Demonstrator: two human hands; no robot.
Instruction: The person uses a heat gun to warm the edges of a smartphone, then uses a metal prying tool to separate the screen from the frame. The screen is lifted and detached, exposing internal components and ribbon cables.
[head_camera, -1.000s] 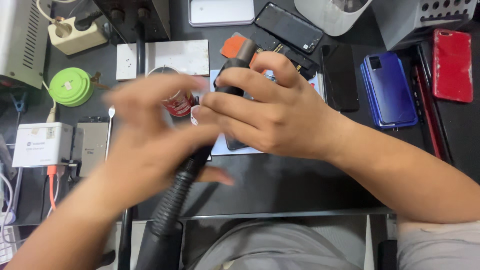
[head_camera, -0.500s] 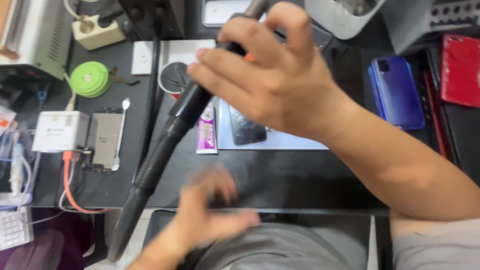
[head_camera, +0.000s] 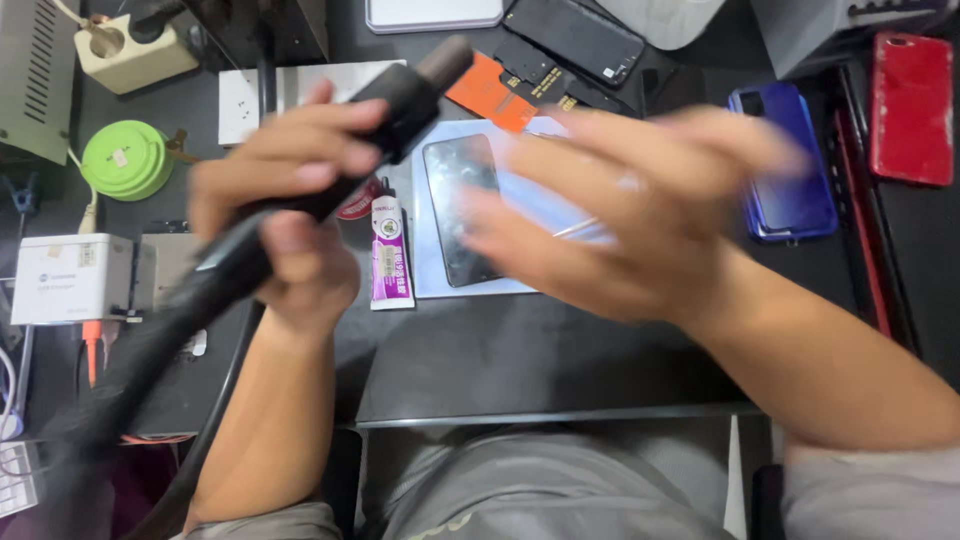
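My left hand (head_camera: 290, 200) is shut on a black hose-fed handheld tool (head_camera: 400, 95), whose nozzle points up and right above the desk. Its thick hose runs down to the lower left. My right hand (head_camera: 620, 220) is blurred, with fingers spread and nothing clearly in it. It hovers over the right part of a white mat (head_camera: 430, 285). A dark phone (head_camera: 455, 200) lies on that mat between the two hands. Beside the mat, just right of my left hand, lies a small pink and white glue tube (head_camera: 390, 255).
A blue phone (head_camera: 790, 200) and a red phone (head_camera: 910, 105) lie at the right. A black phone (head_camera: 580, 40) and an orange part (head_camera: 485, 95) are at the top. A green round reel (head_camera: 125, 160) and a white box (head_camera: 70, 280) sit at the left.
The black tool has passed from my right hand to my left hand. My left hand rose from my lap to grip it, and my right hand let go and moved right over the mat.
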